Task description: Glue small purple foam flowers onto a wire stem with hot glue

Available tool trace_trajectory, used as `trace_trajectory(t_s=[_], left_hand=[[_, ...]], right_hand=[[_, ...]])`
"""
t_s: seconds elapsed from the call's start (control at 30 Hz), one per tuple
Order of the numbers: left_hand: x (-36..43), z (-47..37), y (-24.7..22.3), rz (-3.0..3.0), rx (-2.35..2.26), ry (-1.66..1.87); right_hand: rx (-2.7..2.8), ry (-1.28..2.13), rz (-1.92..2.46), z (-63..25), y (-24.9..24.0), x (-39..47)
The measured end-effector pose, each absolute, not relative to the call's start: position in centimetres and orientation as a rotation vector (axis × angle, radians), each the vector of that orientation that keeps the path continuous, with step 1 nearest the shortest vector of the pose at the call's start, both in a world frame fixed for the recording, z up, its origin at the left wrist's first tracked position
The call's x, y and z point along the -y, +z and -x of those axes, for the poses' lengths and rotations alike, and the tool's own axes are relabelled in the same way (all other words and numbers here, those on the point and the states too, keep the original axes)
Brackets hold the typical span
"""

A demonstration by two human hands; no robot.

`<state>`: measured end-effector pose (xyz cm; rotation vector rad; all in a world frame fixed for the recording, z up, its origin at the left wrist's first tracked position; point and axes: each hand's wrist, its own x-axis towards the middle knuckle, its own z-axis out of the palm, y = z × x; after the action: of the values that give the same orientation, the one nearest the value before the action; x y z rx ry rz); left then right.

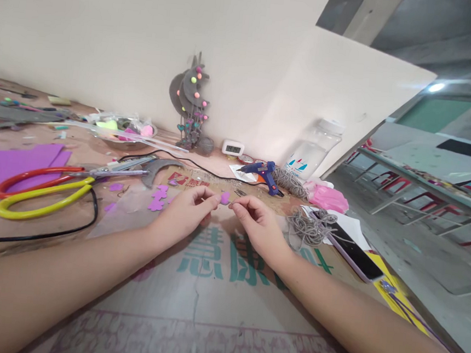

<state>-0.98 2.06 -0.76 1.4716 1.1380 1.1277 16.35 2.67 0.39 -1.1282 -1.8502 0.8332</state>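
small piece (225,198): purple | cut-outs (158,198): purple | sheets (9,170): plain purple | scissors (112,172): red + yellow handles, silver blades | glue gun (265,171): dark blue | yarn (311,228): grey | crescent ornament (187,96): grey, pink/orange/lime pompoms | bottle (309,153): clear, red-blue sail print | plastic (329,198): bright pink | phone (355,247): black screen, lilac edge | cardboard (158,301): brown, green characters, purplish border pattern
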Motion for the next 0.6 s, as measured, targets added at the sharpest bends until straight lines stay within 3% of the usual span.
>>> trace_trajectory(t_s=[0.2, 0.6], left_hand=[[-2.25, 0.91, -1.02, -1.431, -1.122, 1.187], [-1.72, 0.61, -0.57, -1.628, -1.121, 1.077]], right_hand=[[1.83, 0.607, 1.101, -16.46, 0.58, -2.43], [1.924, 0.755, 1.156, -16.27, 0.78, -2.58]])
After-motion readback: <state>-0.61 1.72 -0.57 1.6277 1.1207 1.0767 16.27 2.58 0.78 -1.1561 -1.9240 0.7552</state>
